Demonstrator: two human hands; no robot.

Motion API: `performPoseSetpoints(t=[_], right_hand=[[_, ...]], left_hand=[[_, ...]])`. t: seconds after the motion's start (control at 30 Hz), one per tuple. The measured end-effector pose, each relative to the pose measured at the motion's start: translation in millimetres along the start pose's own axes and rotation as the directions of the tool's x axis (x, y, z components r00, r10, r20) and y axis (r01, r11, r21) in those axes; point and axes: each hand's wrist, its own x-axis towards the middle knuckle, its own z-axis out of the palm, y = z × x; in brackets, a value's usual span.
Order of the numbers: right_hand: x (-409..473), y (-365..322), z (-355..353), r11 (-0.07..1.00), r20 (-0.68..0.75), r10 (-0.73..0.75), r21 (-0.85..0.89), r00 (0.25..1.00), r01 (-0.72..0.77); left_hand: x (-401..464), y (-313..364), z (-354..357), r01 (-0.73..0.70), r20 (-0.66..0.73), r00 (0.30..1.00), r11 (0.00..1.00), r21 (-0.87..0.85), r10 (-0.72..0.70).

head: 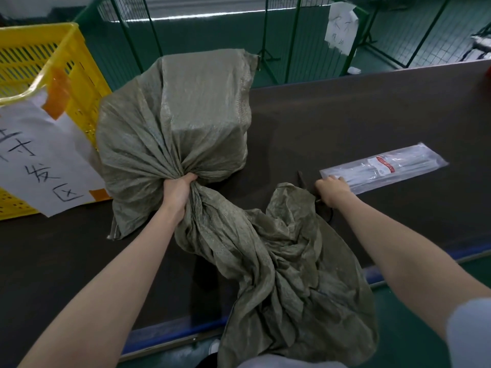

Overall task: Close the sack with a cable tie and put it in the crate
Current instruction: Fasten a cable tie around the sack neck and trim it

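My left hand squeezes the bunched neck of the green sack, fingers wrapped tight around it. The sack sits on the dark worktop, next to the yellow crate. My right hand reaches the end of the clear pack of cable ties, fingers curled and touching it.

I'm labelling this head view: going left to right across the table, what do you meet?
Yellow crate → paper sign → sack → right hand → packet of cable ties.
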Motion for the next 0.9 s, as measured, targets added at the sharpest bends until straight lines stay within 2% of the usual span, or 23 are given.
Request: performPoseSetpoints(t=[0.2, 0.33, 0.53, 0.63, 0.7, 0.8, 0.9], right_hand=[[4.9, -2.2, 2.7, 0.995, 0.030, -0.014, -0.093, 0.999, 0.017], [3.4, -1.5, 9.1, 0.990, -0.004, -0.034, -0.138, 0.999, 0.033], [-3.0, -6.3, 4.2, 0.999, -0.204, -0.029, 0.033, 0.979, 0.037], [-8.2, -14.1, -8.0, 0.973, -0.283, 0.020, 0.227, 0.959, 0.046], [-10.4, -20.1, -18.7, 0.907, -0.337, 0.087, 0.417, 0.938, 0.066], [-10.6, -29.8, -42.0, 0.720, -0.367, 0.223, 0.687, 0.903, 0.101], [-11.2, -42.6, -67.6, 0.544, -0.439, 0.299, 0.808, 0.847, 0.227]], left_hand=[[0.4, -1.2, -0.9, 0.023, -0.021, 1.000, 0.999, 0.023, -0.023], [0.8, -1.6, -1.2, 0.034, -0.023, 0.999, 0.999, 0.031, -0.033], [1.2, -0.5, -1.6, 0.035, -0.009, 0.999, 0.999, 0.014, -0.035], [-0.6, 0.7, -1.7, 0.030, 0.008, 1.000, 0.999, 0.014, -0.031], [-1.7, 1.3, -1.9, 0.034, 0.028, 0.999, 0.999, 0.007, -0.035], [-2.3, 2.1, -3.0, 0.053, 0.034, 0.998, 0.999, 0.003, -0.053], [-3.4, 4.1, -3.6, 0.078, 0.026, 0.997, 0.997, 0.004, -0.078]])
